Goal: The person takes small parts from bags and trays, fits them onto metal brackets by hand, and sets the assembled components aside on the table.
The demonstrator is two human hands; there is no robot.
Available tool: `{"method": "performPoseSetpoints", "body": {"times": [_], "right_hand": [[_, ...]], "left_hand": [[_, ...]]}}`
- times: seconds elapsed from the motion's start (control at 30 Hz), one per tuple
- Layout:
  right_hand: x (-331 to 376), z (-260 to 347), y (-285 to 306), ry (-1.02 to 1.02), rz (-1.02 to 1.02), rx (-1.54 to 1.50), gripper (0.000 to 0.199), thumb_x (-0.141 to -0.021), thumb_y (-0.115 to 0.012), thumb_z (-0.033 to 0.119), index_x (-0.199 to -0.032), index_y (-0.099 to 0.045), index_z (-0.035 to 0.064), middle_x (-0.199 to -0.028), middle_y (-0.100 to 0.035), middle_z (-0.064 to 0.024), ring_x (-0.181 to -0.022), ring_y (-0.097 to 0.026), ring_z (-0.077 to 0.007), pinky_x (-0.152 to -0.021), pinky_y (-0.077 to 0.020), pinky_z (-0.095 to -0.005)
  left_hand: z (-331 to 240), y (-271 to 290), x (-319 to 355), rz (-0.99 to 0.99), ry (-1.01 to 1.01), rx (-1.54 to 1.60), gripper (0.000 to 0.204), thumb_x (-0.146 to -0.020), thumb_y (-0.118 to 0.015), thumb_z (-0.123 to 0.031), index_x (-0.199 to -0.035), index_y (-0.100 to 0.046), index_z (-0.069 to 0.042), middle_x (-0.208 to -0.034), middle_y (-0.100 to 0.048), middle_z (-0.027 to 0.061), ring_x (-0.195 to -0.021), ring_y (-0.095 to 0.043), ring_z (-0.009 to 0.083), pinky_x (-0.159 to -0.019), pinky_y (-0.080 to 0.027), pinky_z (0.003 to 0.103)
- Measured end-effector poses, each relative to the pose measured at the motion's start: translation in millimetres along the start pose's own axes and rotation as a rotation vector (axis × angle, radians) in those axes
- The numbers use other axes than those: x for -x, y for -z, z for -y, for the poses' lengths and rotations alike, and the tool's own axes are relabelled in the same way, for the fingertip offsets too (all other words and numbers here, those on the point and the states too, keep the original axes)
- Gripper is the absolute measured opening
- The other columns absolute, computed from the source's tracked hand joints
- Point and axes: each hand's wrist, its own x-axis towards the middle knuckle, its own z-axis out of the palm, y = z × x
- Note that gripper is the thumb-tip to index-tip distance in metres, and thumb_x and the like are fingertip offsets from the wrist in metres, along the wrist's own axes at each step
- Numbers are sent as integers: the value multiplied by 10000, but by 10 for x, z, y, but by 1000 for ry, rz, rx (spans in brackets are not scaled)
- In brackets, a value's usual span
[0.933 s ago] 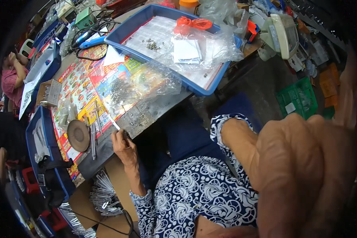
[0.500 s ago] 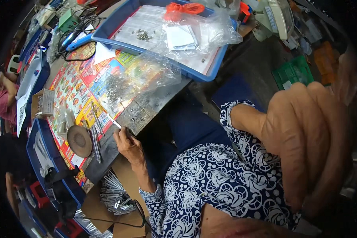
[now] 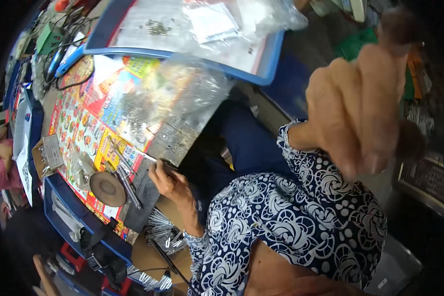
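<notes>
My left hand (image 3: 170, 182) is at the near edge of the workbench, its fingers pinched on a thin silvery rod (image 3: 147, 157) that points over the bench top. Close by, several slim metal rods (image 3: 128, 185) lie beside a round brown dish (image 3: 107, 189). A spread of small metal parts (image 3: 138, 111) lies on the colourful printed sheets, partly under clear plastic. Raised large before the camera, my right hand (image 3: 355, 108) has its fingers curled in; whatever they may hold is hidden, and the fingertips at the top are blurred.
Across the bench stands a blue tray (image 3: 177, 55) with paper, plastic bags and a small pile of parts. A cardboard box of metal rods (image 3: 165, 229) sits below the bench edge. Another blue tray (image 3: 66, 217), a small carton (image 3: 48, 154) and a blue-handled tool (image 3: 69, 61) are at the left.
The whole view has shifted. My right hand has turned and moved up and leftward in the picture, its fingers still curled. The left hand keeps its pinch on the rod at the bench edge.
</notes>
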Motion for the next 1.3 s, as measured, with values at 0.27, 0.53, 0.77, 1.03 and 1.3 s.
{"method": "performPoseSetpoints", "body": {"times": [0.27,0.53,0.77,1.03,1.3], "right_hand": [[1552,-113,483,188,-632,11,235,-838,-380,122,-981,-503,-17,-585,-477,-73,-426,-423,-167,-429,-368,-284],[2507,-1211,1793,526,-942,-245,303,-787,-463,71,-1039,-403,-86,-688,-554,-134,-475,-486,-135,-591,-497,-268],[2566,-2651,2122,-296,-1315,-76,179,-781,-483,8,-933,-514,-82,-733,-573,-141,-645,-584,-193,-588,-530,-308],[2505,-3903,2512,-671,-933,202,340,-737,-565,195,-1015,-467,24,-1073,-486,-94,-1055,-420,-223,-913,-338,-296],[2216,-4876,3470,-686,-757,371,400,-799,-442,319,-1084,-421,40,-1110,-424,-85,-997,-399,-202,-871,-314,-334]], "left_hand": [[261,-184,8,-4,-75,-92,221,-698,-471,77,-902,-538,25,-846,-523,152,-769,-532,285,-668,-426,333],[384,-125,106,55,-165,-143,187,-777,-449,-6,-940,-520,51,-846,-515,149,-799,-509,263,-704,-409,336],[267,-16,89,121,-153,-271,232,-761,-477,-1,-984,-529,35,-918,-528,135,-849,-521,256,-726,-417,309],[90,9,49,89,-329,-273,176,-821,-423,-9,-961,-518,41,-906,-512,186,-821,-504,325,-714,-407,366],[-129,-70,-128,160,-346,-228,208,-794,-440,48,-987,-517,45,-921,-512,221,-853,-509,350,-752,-412,381]]}}
